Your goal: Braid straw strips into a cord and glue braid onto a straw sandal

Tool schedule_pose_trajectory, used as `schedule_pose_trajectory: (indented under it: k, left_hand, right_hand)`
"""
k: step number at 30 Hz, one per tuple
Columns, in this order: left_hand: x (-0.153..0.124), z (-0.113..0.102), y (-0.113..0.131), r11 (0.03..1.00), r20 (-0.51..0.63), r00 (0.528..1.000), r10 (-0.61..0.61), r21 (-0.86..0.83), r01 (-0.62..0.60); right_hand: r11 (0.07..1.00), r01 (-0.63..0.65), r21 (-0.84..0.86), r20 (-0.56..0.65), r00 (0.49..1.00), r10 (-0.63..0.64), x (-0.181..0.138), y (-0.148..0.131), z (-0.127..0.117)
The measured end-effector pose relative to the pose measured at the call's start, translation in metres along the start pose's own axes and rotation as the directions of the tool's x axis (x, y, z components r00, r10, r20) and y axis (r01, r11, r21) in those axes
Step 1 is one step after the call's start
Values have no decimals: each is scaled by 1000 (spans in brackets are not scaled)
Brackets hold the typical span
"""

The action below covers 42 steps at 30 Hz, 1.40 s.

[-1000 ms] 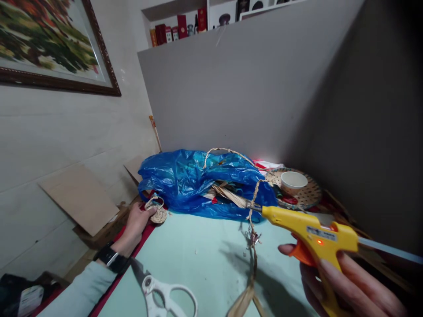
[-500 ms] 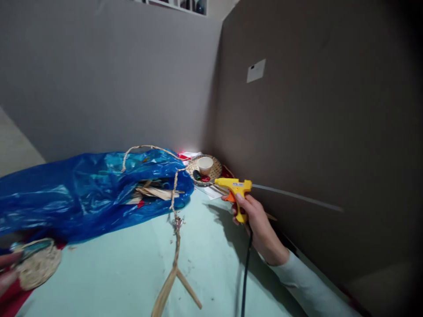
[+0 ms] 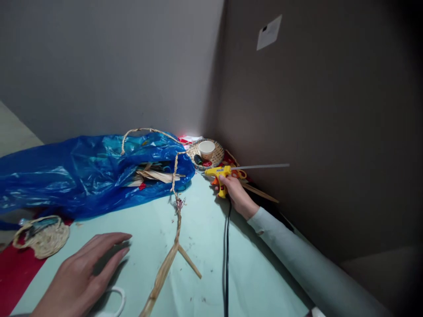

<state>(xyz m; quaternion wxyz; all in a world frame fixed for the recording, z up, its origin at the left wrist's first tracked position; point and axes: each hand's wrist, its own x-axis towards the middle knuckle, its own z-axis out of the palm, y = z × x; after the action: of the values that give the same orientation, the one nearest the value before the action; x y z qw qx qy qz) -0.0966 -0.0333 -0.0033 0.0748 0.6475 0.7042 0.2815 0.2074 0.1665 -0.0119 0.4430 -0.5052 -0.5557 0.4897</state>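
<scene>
My right hand (image 3: 236, 192) is wrapped round the grip of a yellow hot glue gun (image 3: 222, 175). A long glue stick (image 3: 261, 166) juts from its back, and a black cord (image 3: 227, 255) runs down from the handle. Low on the left, my left hand (image 3: 84, 268) holds nothing, thumb and fingers apart, over the pale green table cover. Just beside it shows a white loop (image 3: 119, 299), perhaps a handle, partly hidden. Between the hands lies a twisted and braided straw strand (image 3: 175, 246) with small clips at its middle. A coiled straw piece (image 3: 53, 240) rests at the far left.
A blue plastic bag (image 3: 79, 176) with straw inside lies along the back left. In the corner, a woven basket tray (image 3: 216, 157) bears a paper cup (image 3: 206, 149) and small dark and red items. Dark walls stand behind and to the right. Scissors (image 3: 243, 174) lie behind the gun.
My left hand has come away from the coiled straw piece and moved right into view. My right hand has brought the glue gun left, near the table. The camera view has tipped downward.
</scene>
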Motion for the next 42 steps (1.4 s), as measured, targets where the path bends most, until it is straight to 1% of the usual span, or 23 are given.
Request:
schedule_pose_trajectory:
  k: [2, 4, 7, 10, 13, 15, 17, 18, 19, 21, 22, 24, 25, 27, 29, 30, 32, 33, 34, 36, 38, 41, 42]
  left_hand:
    - [0, 1, 8, 998, 103, 993, -50, -24, 53]
    - [3, 1, 16, 998, 188, 981, -49, -18, 53]
    - [8, 5, 30, 1000, 288, 957, 22, -26, -15]
    - [16, 13, 51, 998, 347, 936, 61, -46, -48]
    - [25, 21, 74, 999, 444, 895, 34, -3, -36]
    - [29, 27, 85, 999, 480, 877, 9, 40, -31]
    - [31, 33, 90, 998, 495, 869, 0, 55, -32]
    - [30, 36, 90, 998, 497, 868, -4, 51, -25]
    - [30, 38, 90, 999, 499, 866, -13, 38, -7]
    - [28, 40, 86, 997, 511, 858, -48, -26, 71]
    - [27, 41, 84, 988, 521, 851, -67, -83, 129]
    - [26, 40, 81, 931, 551, 828, -105, -238, 276]
    - [26, 40, 80, 878, 570, 813, -118, -322, 354]
    - [25, 39, 80, 739, 615, 777, -138, -458, 494]
    - [25, 40, 81, 591, 662, 734, -153, -534, 605]
    - [25, 41, 82, 521, 682, 714, -159, -556, 647]
    - [25, 43, 83, 413, 694, 697, -180, -590, 694]
    - [25, 45, 83, 386, 683, 706, -189, -609, 692]
    - [25, 46, 83, 385, 661, 725, -193, -629, 675]
    - [25, 48, 83, 434, 610, 770, -188, -652, 622]
    - [24, 48, 84, 483, 568, 798, -200, -652, 585]
    - [24, 46, 88, 521, 537, 808, -245, -630, 576]
    - [24, 45, 89, 546, 527, 811, -253, -614, 570]
  right_hand:
    - [990, 18, -141, 46, 999, -11, 2, -1, -2]
    - [948, 57, -313, 72, 997, -36, 1, -5, -8]
    - [811, 113, -574, 76, 994, -85, -3, -13, -18]
    - [638, 128, -759, 69, 991, -116, -10, -22, -20]
    - [491, 163, -856, 106, 984, -142, -30, -34, -8]
    - [432, 256, -865, 208, 966, -155, -50, -43, 4]
    - [416, 382, -825, 357, 924, -139, -72, -48, 19]
    - [423, 459, -782, 450, 884, -127, -83, -48, 26]
    - [428, 548, -718, 556, 823, -120, -92, -47, 32]
    - [446, 635, -631, 656, 744, -131, -105, -40, 41]
    - [463, 656, -596, 681, 718, -140, -109, -36, 43]
    - [525, 649, -550, 687, 709, -158, -113, -30, 45]
    - [569, 629, -530, 681, 715, -158, -113, -28, 44]
    - [672, 551, -494, 651, 747, -133, -113, -28, 41]
    - [774, 433, -461, 620, 782, -68, -112, -31, 38]
    - [826, 363, -430, 617, 786, -24, -112, -32, 38]
    - [921, 206, -330, 645, 762, 61, -109, -33, 38]
    - [954, 130, -271, 667, 740, 88, -107, -33, 39]
    - [974, 66, -215, 687, 720, 103, -105, -33, 40]
    - [990, -1, -140, 704, 703, 100, -101, -31, 43]
    - [995, -8, -101, 705, 705, 78, -98, -29, 44]
    - [998, 16, -59, 702, 711, 30, -95, -26, 44]
    - [998, 29, -56, 697, 717, 18, -95, -24, 44]
